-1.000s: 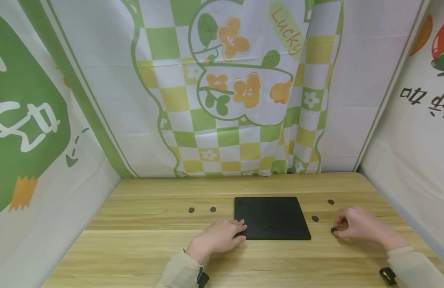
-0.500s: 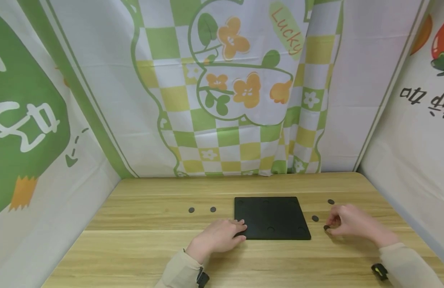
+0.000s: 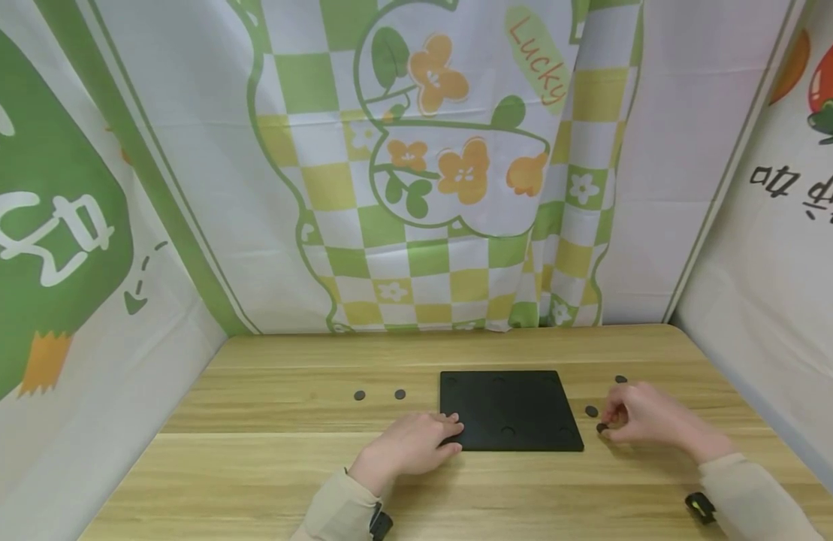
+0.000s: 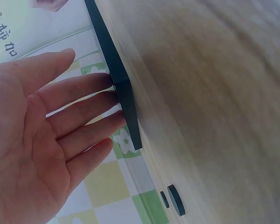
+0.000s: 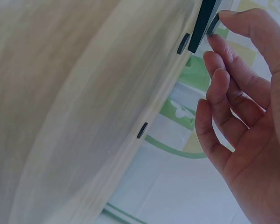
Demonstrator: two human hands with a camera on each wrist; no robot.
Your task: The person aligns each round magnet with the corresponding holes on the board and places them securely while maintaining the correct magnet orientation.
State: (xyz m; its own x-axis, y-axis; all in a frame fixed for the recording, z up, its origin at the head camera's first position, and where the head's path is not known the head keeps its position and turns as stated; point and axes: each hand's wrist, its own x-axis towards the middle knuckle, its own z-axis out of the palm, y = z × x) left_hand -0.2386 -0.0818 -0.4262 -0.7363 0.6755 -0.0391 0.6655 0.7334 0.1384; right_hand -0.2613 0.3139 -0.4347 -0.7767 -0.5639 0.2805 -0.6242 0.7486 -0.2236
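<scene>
A flat black rectangular board (image 3: 507, 406) with faint round marks lies on the wooden table. My left hand (image 3: 412, 443) rests its fingertips on the board's near left corner; in the left wrist view the fingers (image 4: 84, 109) are fairly straight and spread. Just right of the board, my right hand (image 3: 649, 421) pinches a small dark disc (image 5: 213, 24) between thumb and index finger, held edge-on in the right wrist view. Close to that hand lie two more dark discs, a nearer disc (image 3: 592, 412) and a farther disc (image 3: 621, 379), partly covered by the hand.
Left of the board lie two dark discs, an outer disc (image 3: 360, 395) and an inner disc (image 3: 399, 394). The wooden table (image 3: 267, 443) ends at a patterned curtain (image 3: 457, 263) behind, with printed cloth walls on both sides.
My right hand has moved left toward the board, carrying the pinched disc. The left hand stays on the board's corner, and the board has not moved.
</scene>
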